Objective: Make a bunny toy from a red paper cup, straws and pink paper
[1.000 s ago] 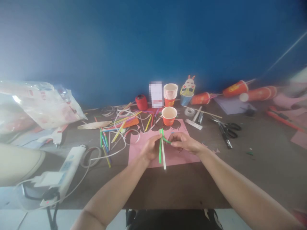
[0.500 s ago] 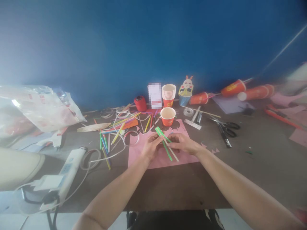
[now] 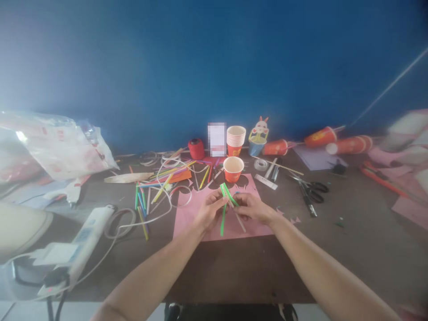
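Above the sheet of pink paper (image 3: 190,218), my left hand (image 3: 209,207) pinches a bundle of green strips (image 3: 223,223), which look like a slit drinking straw. A thin pale stick (image 3: 240,223) runs down out of the bundle toward me. My right hand (image 3: 256,207) is closed at the bundle's right side, its fingertips on a green strip bent toward it. The fingers hide where strips and stick meet. Just beyond my hands, an upright red paper cup (image 3: 233,176) stands at the paper's far edge.
Coloured straws (image 3: 162,189) and a white cable lie left, near a power strip (image 3: 88,240) and glue gun (image 3: 68,191). Stacked cups (image 3: 236,149), a blue cup with a rabbit figure (image 3: 257,145) and red thread (image 3: 196,149) stand behind. Scissors (image 3: 314,189) and a knife (image 3: 307,200) lie right.
One green strip has swung left, away from the pale stick, and another now bends toward my right hand. Both hands stay close together at the bundle. The view has shifted slightly.
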Available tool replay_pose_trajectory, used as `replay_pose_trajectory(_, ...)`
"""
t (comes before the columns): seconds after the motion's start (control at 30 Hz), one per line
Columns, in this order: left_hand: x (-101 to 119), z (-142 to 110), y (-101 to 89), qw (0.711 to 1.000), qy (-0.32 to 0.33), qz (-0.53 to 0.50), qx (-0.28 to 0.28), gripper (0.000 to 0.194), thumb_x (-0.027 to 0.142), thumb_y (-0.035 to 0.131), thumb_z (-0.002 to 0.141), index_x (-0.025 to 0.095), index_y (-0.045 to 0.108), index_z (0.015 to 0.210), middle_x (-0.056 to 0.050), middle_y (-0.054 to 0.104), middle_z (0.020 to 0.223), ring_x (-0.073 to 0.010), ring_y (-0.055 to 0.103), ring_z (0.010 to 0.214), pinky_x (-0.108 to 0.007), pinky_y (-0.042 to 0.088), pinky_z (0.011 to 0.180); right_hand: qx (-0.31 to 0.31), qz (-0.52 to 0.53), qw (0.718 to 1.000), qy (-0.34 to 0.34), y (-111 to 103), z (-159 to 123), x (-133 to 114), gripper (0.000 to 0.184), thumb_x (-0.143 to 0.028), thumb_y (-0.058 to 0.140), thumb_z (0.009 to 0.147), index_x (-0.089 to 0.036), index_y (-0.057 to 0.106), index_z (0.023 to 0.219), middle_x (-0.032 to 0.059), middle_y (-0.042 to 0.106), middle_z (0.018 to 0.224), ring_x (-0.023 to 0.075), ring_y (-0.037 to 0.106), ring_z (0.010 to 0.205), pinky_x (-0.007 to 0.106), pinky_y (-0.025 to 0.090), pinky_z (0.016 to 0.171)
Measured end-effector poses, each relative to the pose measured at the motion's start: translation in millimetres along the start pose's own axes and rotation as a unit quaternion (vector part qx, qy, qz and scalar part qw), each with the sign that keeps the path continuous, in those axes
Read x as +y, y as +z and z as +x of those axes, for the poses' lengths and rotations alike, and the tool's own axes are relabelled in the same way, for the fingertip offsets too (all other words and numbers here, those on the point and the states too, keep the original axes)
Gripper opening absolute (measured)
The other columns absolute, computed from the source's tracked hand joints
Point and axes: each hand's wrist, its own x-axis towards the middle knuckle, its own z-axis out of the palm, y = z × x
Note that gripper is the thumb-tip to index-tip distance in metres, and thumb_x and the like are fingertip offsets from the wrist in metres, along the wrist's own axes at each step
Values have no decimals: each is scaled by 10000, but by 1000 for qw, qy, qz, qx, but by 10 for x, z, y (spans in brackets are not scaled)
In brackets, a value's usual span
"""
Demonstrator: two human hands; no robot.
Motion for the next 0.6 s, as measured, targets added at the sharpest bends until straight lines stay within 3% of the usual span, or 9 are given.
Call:
replay_pose_trajectory(0.23,12,4,0,1000,22,-16,-13,203,319,693,713,134,610,708,-12,608,634,-89,541,564,-209,409,553,11,29,1000,-5,53,-19,5,180,-320,610,766,-150,564,801,-54,520,533,67,475,407,191,373,403)
replay_pose_trajectory(0.6,-10,-7,-8,999,32,-2,-18,223,316,718,679,141,628,784,-14,625,656,-99,558,559,-235,431,574,13,12,1000,-14,86,-23,25,168,-304,608,745,-151,593,811,-51,533,521,76,469,375,200,349,368)
